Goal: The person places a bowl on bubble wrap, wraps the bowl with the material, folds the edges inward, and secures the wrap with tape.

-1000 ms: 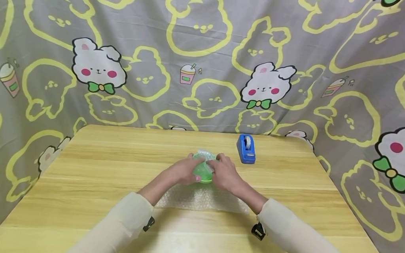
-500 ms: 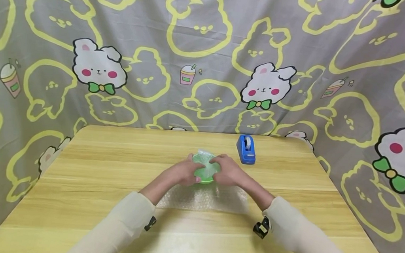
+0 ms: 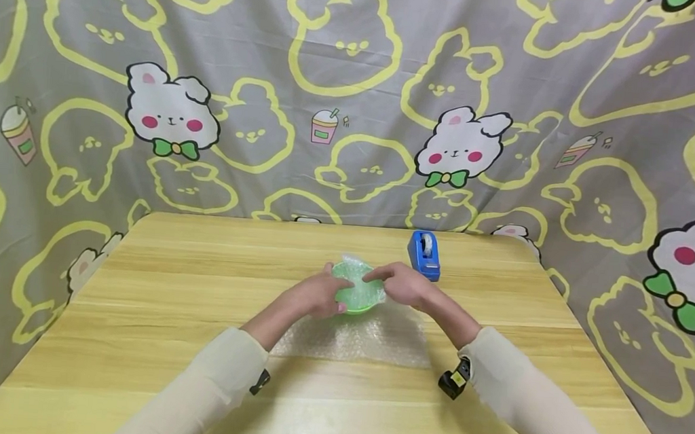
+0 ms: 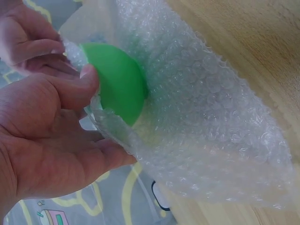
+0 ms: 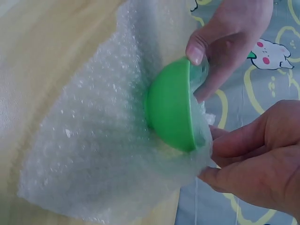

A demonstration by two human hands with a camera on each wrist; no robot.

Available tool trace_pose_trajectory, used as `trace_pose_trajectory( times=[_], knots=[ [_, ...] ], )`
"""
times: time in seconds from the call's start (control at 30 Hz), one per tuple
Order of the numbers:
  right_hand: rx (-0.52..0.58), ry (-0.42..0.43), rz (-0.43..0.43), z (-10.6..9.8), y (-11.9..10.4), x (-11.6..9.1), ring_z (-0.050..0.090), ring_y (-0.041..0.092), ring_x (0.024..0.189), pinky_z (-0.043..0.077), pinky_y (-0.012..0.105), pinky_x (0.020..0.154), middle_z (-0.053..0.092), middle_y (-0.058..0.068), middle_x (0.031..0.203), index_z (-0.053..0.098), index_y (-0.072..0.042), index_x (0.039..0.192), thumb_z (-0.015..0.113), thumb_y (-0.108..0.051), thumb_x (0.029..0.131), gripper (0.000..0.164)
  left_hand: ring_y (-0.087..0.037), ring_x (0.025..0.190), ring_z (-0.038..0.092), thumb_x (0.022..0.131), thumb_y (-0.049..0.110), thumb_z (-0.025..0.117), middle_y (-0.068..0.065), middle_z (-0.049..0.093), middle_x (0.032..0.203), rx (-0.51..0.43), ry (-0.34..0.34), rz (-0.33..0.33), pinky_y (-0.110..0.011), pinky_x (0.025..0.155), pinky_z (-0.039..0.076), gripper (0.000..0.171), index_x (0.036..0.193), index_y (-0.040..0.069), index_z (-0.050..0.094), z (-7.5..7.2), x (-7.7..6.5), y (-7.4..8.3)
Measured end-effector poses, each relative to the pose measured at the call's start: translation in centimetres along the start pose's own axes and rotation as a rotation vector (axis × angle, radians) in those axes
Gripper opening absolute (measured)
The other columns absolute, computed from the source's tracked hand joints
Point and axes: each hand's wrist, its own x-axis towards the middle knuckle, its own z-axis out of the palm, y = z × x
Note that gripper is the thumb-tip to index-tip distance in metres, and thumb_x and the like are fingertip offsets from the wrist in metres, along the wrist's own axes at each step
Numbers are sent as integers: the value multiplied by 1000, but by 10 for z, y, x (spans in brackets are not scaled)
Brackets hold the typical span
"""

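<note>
A green bowl (image 3: 361, 305) stands on a sheet of bubble wrap (image 3: 352, 343) near the middle of the table, and part of the sheet is folded up over its mouth. My left hand (image 3: 319, 294) grips the bowl's left side; in the right wrist view its thumb lies outside the rim, with fingers over the wrap inside. On the other side, my right hand (image 5: 262, 161) pinches the edge of the wrap between thumb and fingers, beside the bowl's rim. In the left wrist view the flat part of the wrap spreads out from the bowl's base.
Beyond my right hand, a blue tape dispenser (image 3: 424, 256) with a roll of clear tape stands on the wooden table (image 3: 196, 266). A grey curtain (image 3: 262, 53) printed with yellow outlines and white rabbits hangs behind the table and along both sides.
My right hand has drawn back to the right from the bowl's middle to its right side, pulling some wrap with it. My left hand has stayed on the bowl.
</note>
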Motion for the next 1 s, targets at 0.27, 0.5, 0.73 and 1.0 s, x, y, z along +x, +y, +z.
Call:
trace_pose_trajectory(
  times=[0.27, 0.5, 0.73, 1.0],
  knots=[
    [10, 7, -16, -5, 5, 4, 55, 30, 104, 34, 26, 59, 63, 21, 138, 73, -2, 122, 42, 13, 80, 54, -43, 132, 54, 100, 23, 64, -30, 10, 166, 11, 6, -5, -52, 104, 50, 55, 152, 18, 49, -1, 0, 1],
    [-69, 126, -74, 4, 11, 9, 63, 18, 89, 48, 23, 66, 76, 13, 107, 78, -4, 101, 65, 1, 88, 19, -39, 126, 59, 99, 22, 66, -29, 10, 167, 14, 4, -3, -48, 99, 53, 55, 152, 18, 49, 0, 2, 2],
    [-103, 265, -117, 15, 11, 10, 58, 18, 80, 46, 28, 68, 73, 6, 91, 76, -8, 93, 69, -10, 92, 7, -41, 135, 52, 100, 24, 64, -30, 12, 166, 5, 8, 3, -51, 109, 47, 56, 153, 14, 47, 1, 3, 3],
    [-133, 361, -182, 24, 11, 15, 62, 22, 84, 50, 35, 76, 74, 10, 94, 73, -6, 93, 63, -9, 95, 10, -42, 140, 47, 100, 25, 64, -30, 13, 166, 8, 20, 5, -52, 114, 41, 58, 153, 10, 45, 0, 4, 3]
  ],
)
